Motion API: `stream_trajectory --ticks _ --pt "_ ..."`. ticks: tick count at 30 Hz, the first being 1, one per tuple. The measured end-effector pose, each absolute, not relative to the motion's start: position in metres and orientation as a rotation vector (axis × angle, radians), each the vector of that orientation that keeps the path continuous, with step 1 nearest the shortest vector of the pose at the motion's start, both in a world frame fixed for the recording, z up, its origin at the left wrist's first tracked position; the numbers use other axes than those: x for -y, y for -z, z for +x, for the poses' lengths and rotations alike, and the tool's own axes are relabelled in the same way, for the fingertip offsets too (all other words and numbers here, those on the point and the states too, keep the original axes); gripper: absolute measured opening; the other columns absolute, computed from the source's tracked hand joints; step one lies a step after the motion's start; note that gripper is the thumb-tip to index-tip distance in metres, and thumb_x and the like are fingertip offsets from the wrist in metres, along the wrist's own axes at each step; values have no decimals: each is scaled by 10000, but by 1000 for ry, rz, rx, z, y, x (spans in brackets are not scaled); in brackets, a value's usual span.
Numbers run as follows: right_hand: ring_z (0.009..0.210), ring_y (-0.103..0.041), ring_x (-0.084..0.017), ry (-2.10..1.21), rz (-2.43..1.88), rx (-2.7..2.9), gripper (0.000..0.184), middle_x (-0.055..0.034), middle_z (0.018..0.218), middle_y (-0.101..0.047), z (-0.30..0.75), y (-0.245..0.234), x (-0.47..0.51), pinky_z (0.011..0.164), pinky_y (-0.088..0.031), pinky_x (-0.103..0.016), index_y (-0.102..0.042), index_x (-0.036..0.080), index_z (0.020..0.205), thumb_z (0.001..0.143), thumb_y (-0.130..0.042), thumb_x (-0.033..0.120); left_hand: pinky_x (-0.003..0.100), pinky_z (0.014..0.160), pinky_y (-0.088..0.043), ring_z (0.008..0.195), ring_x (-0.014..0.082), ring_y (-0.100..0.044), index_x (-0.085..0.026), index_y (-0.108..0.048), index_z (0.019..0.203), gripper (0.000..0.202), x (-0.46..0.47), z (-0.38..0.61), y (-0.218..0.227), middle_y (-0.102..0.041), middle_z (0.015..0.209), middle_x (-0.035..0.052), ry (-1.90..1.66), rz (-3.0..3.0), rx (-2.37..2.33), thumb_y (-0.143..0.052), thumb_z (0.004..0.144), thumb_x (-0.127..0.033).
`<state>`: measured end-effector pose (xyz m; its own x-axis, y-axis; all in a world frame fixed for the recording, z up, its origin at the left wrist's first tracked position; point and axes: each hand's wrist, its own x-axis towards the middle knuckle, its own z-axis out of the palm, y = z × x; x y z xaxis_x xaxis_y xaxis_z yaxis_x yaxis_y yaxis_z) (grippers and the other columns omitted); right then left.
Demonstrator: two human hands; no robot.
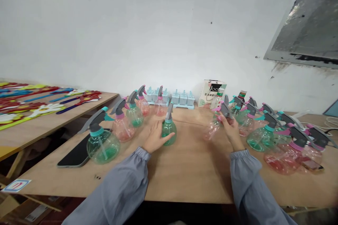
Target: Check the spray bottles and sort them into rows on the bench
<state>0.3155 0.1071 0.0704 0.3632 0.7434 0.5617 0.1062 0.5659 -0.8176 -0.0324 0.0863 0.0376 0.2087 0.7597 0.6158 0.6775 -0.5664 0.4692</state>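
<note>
My left hand (157,135) is curled against the left side of a green spray bottle (170,132) that stands upright mid-table. Its thumb crosses the front of the bottle, and the fingers are partly hidden. Farther right, my right hand (231,126) grips a pink spray bottle (212,129) near its neck; that bottle is tilted and blurred. On the left stand more bottles with grey trigger heads: a large green spray bottle (103,147), a pink spray bottle (123,129) and others behind them. Several more crowd the right, among them a front pink spray bottle (281,158).
A black phone (75,153) lies by the left bottles, and another phone (313,164) at the right. Pale blue popsicle moulds (182,99) and a printed box (210,95) stand along the wall. Colourful hand-shaped items (47,109) cover the left table.
</note>
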Motion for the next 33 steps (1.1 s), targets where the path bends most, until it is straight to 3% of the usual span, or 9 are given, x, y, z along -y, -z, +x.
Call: stream_trajectory --ticks 3,6,14,17,22,26,33 --pt "873 -711 -218 -238 -926 1072 589 -74 1006 -727 350 -63 -118 893 -551 -444 -589 218 1169 718 -760 555 477 1053 -444 1227 309 -567 -203 -447 1300 581 -85 -33 -39 -596 1254 134 -1291 2360 -1403 -651 850 -509" --pt "862 -682 -209 -71 -976 1021 557 -86 1028 -700 379 -54 -129 909 -531 -467 -560 202 1169 748 -705 536 468 1054 -444 1232 306 -565 -202 -440 1313 593 -84 -33 -40 -597 1259 131 -1301 2359 -1383 -657 849 -501" --pt "1028 -628 -237 -9 -1019 1024 586 -107 1118 -647 394 -34 -138 985 -476 -476 -556 188 1225 758 -684 517 476 1065 -436 1255 311 -553 -202 -442 1307 589 -86 -32 -38 -593 1264 136 -1298 2344 -1364 -661 845 -493" --pt "1133 -565 -263 64 -1127 1072 665 -133 1191 -584 390 -21 -137 1046 -425 -487 -550 161 1265 766 -671 584 474 1060 -439 1243 310 -560 -195 -444 1300 588 -85 -32 -38 -592 1263 139 -1300 2346 -1365 -663 844 -494" --pt "1241 -432 -338 300 -1377 1063 933 -183 1266 -436 395 -3 -141 1087 -354 -527 -577 127 1282 668 -612 828 460 1058 -437 1218 296 -573 -210 -451 1292 576 -86 -33 -37 -603 1238 122 -1304 2359 -1365 -668 843 -497" --pt "1188 -451 -352 334 -1458 1091 1065 -164 1202 -454 395 2 -148 1054 -365 -548 -492 142 1407 661 -531 901 477 1055 -438 1221 306 -569 -199 -451 1293 583 -87 -32 -35 -599 1238 130 -1300 2350 -1366 -658 847 -511" --pt "1246 -425 -408 329 -1501 1031 1115 -220 1243 -479 389 2 -148 1078 -317 -605 -468 87 1394 670 -445 935 485 1054 -444 1226 312 -567 -202 -452 1303 594 -88 -33 -35 -599 1239 132 -1301 2326 -1357 -664 842 -510"
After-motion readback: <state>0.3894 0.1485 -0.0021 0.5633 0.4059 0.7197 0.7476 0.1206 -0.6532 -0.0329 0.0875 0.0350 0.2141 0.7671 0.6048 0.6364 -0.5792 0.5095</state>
